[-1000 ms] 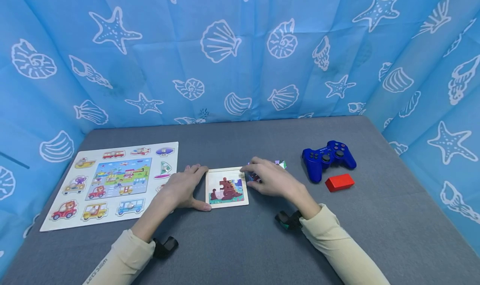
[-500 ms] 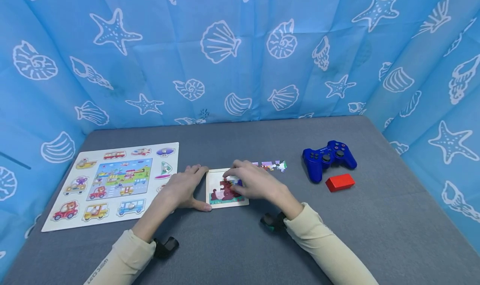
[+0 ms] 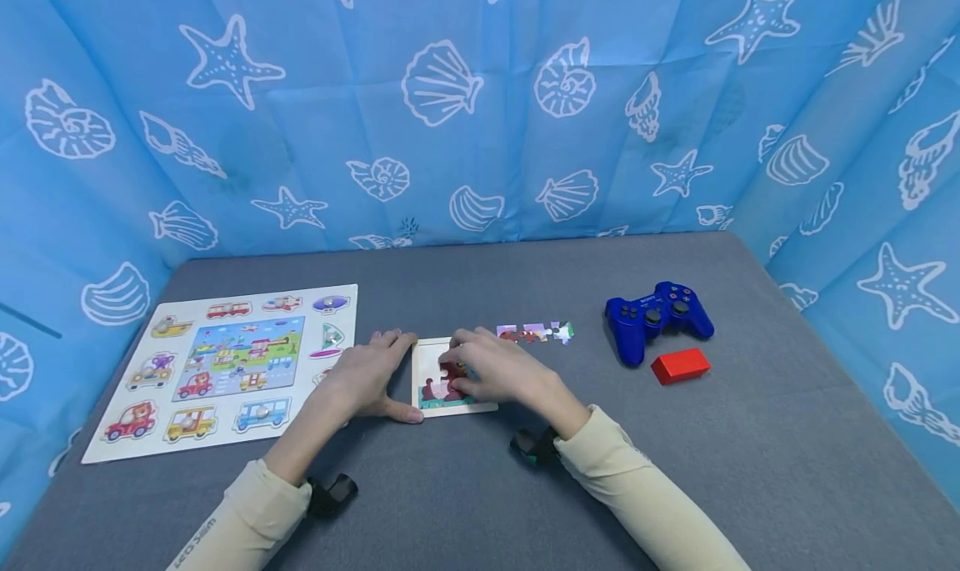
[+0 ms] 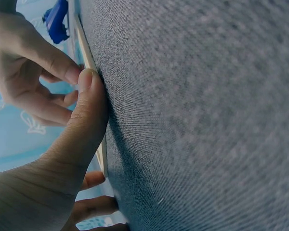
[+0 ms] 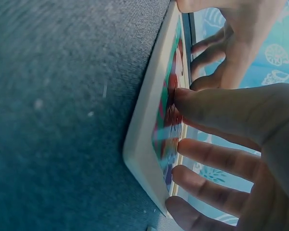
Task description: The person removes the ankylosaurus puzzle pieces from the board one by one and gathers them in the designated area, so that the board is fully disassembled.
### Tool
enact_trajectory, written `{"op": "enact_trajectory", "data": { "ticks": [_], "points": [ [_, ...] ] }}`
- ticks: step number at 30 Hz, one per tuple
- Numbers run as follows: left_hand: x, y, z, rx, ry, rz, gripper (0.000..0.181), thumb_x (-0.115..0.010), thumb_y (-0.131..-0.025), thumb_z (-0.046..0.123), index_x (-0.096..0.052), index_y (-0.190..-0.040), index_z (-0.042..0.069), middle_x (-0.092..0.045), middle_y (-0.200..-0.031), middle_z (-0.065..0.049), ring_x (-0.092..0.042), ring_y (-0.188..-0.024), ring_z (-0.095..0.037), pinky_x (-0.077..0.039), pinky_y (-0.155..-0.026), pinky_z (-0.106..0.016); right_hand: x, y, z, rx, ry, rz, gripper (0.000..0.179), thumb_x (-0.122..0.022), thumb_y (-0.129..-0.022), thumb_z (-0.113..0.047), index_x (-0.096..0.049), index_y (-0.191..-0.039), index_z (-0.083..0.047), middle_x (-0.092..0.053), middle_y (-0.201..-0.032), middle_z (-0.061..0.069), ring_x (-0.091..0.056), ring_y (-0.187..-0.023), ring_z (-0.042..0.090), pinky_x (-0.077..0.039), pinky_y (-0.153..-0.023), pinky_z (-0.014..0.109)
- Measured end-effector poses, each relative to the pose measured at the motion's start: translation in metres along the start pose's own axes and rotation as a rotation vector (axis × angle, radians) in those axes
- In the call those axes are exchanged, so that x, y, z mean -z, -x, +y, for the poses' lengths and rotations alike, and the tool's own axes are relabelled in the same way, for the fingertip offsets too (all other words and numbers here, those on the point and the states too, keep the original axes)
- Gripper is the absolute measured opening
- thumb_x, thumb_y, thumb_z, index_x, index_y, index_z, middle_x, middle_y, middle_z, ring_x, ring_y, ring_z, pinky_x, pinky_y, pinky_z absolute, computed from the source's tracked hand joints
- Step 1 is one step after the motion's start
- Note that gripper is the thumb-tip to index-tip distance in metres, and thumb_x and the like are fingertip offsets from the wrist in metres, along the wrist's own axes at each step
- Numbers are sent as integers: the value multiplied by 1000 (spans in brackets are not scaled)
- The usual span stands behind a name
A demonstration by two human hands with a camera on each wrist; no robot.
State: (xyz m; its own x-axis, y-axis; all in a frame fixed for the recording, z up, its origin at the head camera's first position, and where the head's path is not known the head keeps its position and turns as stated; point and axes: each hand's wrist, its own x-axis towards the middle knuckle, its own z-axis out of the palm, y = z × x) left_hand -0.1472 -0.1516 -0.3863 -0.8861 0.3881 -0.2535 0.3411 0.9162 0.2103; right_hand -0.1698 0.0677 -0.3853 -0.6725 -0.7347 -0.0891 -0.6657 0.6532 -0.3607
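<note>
A small square wooden jigsaw tray (image 3: 453,412) lies on the table, partly filled with dark red and green jigsaw pieces (image 3: 437,393). My left hand (image 3: 366,378) holds the tray's left side, thumb at the near corner and fingertips by the far one. Over the tray's right part, my right hand (image 3: 498,367) pinches a dark red jigsaw piece (image 5: 173,115) between thumb and index finger, low at the picture's surface. Its other fingertips (image 5: 183,175) reach the tray's far side in the right wrist view. Much of this piece is hidden by the fingers.
Several loose jigsaw pieces (image 3: 534,333) lie in a row behind the right hand. A blue game controller (image 3: 658,317) and a red block (image 3: 680,366) stand to the right. A large vehicle peg-puzzle board (image 3: 225,371) lies left, beside the left hand. A blue shell-patterned curtain (image 3: 480,137) encloses the table.
My right hand has moved left from the tray's right edge to over the picture, uncovering the row of loose pieces. The left hand has stayed at the tray's left side.
</note>
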Motion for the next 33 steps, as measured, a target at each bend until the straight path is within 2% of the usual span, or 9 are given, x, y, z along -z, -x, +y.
{"op": "enact_trajectory", "data": {
  "ticks": [9,15,22,33],
  "points": [
    [-1,0,-1,-3,3,1,113,-86,-70,64,-39,-154,5,-42,-157,-29,-43,-142,-54,-44,-109,-66,0,-1,0,-6,17,-24,35,-73,-96,-19,-72,-129,-12,-67,-125,10,-59,-102,23,-52,-84,37],
    [-1,0,-2,-6,3,0,113,-86,-70,64,-40,-154,5,-42,-157,-29,-43,-142,-55,-45,-109,-67,-1,-4,1,28,35,-39,40,-71,-96,-16,-68,-135,-11,-63,-131,11,-59,-102,24,-52,-85,35],
    [0,0,-2,-11,4,4,113,-86,-70,64,-40,-154,5,-42,-157,-29,-43,-142,-55,-44,-109,-67,0,-5,0,37,28,-60,32,-70,-96,-14,-72,-127,-12,-64,-125,9,-52,-92,19,-43,-76,29],
    [0,0,-2,-11,6,5,113,-87,-69,64,-40,-154,5,-42,-157,-29,-43,-142,-55,-44,-109,-67,-1,-6,0,27,-24,-20,31,-74,-93,-13,-71,-124,-9,-63,-123,10,-57,-98,21,-50,-83,34]
  ]
}}
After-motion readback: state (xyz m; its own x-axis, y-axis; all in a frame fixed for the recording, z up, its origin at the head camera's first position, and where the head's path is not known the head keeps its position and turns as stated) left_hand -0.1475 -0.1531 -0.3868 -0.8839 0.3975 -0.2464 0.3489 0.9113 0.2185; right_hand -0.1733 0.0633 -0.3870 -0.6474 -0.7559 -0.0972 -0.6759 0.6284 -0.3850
